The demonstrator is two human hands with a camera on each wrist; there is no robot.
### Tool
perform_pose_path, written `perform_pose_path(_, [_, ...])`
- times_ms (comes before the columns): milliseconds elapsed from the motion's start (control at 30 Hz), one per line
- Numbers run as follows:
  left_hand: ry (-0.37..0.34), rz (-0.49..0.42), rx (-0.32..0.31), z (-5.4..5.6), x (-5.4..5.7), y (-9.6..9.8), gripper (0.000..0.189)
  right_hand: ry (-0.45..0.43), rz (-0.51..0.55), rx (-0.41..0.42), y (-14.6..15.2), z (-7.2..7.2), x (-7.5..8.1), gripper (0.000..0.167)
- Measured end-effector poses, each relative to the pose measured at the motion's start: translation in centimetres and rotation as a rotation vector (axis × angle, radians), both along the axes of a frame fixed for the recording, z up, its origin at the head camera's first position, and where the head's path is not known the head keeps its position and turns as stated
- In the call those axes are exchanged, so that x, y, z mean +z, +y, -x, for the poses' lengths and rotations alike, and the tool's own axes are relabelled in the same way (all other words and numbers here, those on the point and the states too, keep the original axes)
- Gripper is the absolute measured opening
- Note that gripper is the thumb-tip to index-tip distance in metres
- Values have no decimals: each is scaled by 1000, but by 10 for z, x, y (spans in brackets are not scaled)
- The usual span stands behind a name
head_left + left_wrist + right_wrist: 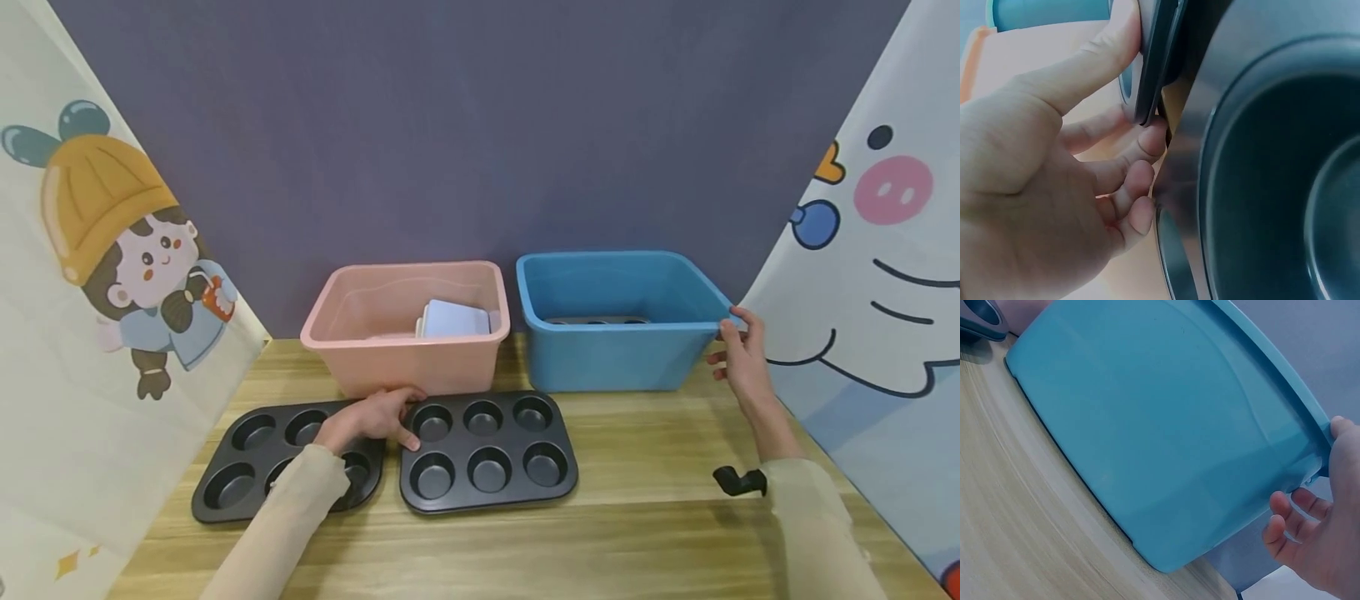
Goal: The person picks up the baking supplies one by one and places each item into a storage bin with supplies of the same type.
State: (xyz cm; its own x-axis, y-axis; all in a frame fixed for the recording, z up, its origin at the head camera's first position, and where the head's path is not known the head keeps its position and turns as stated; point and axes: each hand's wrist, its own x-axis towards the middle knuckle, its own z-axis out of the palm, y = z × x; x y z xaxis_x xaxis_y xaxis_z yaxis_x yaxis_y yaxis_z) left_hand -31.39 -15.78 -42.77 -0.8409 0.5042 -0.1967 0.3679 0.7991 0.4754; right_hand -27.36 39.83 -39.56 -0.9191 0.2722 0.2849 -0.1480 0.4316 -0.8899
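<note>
My left hand [378, 414] is at the left edge of a black six-cup muffin pan [480, 502] in the middle of the table. In the left wrist view its thumb lies on one face of that pan's edge [1157, 59], with fingertips at the other side. Partly under my left forearm lies a second black muffin pan [231, 460], close beside the first. My right hand [742, 354] holds the front right rim corner of a blue plastic bin [607, 358]; in the right wrist view the other fingers curl below the rim.
Left of the blue bin stands a pink bin [412, 367] with pale containers [454, 320] inside. Dark metal bakeware [596, 320] shows low inside the blue bin. A dark backdrop [480, 133] rises behind both bins, and patterned sheets flank the wooden table [637, 533].
</note>
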Motion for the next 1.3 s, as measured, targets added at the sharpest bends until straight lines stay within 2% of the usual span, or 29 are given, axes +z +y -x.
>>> perform_pose_path(100, [28, -8, -14, -3, 2, -1, 85, 7, 18, 6, -2, -2, 1, 56])
perform_pose_path(233, [85, -25, -39, -5, 6, -1, 89, 10, 23, -5, 7, 6, -8, 54])
perform_pose_path(300, [98, -63, -64, -6, 6, -3, 89, 5, 17, -11, 11, 10, -13, 53])
perform_pose_path(367, [77, -131, -87, -6, 7, -4, 86, 1, 10, -12, 15, 12, -16, 53])
perform_pose_path(467, [19, -256, -89, -6, 9, -5, 78, 1, 6, 1, 16, 13, -17, 54])
perform_pose_path(533, [-9, -309, -79, -7, 11, -6, 74, 3, 12, 6, 16, 13, -17, 54])
perform_pose_path(733, [-32, -344, -91, -11, 15, -6, 71, 5, 31, -1, 17, 11, -17, 54])
perform_pose_path(967, [-75, -382, -64, -10, 12, -7, 71, 9, -32, -2, 18, 12, -19, 54])
perform_pose_path(1133, [-162, -508, -103, -8, 8, -4, 73, 19, -31, -11, 16, 13, -19, 54])
perform_pose_path(1300, [-243, -604, -99, -8, 7, -2, 77, 22, 12, -4, 16, 13, -19, 54])
